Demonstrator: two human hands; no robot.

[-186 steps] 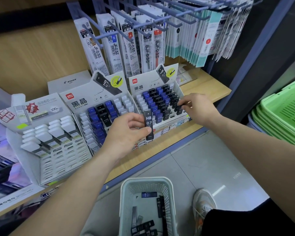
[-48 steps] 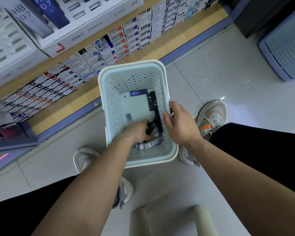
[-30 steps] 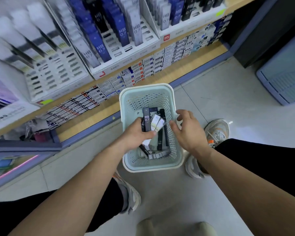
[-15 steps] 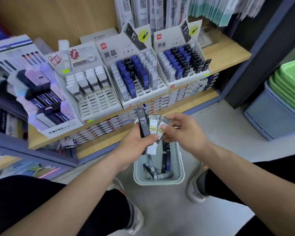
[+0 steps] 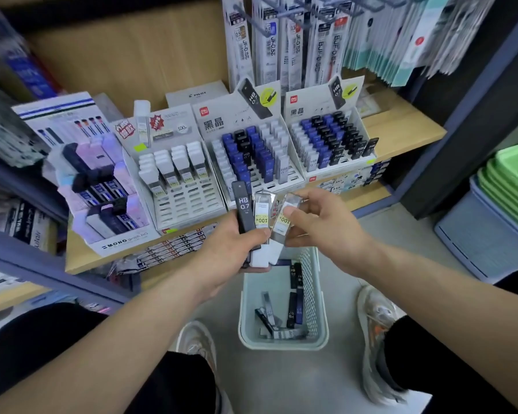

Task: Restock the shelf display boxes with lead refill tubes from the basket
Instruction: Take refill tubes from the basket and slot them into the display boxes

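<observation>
Stationery shop aisle. Packaged pen refills (image 5: 271,52) are hanging in rows from peg hooks (image 5: 248,20). Printed display boxes (image 5: 222,121) are standing side by side on a wooden shelf (image 5: 401,131), holding ranks of lead refill tubes (image 5: 251,156). Green shopping baskets (image 5: 512,177) are sitting stacked at right.

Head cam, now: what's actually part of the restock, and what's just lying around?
In the job:
left hand, gripping a black HB 0.7 tube and a clear tube
right hand, pinching a second clear tube
basket with loose tubes
white-tube display box, middle display box, right display box

Lying about:
hanging refill packs
MONO display
stacked green baskets
grey crate
</observation>
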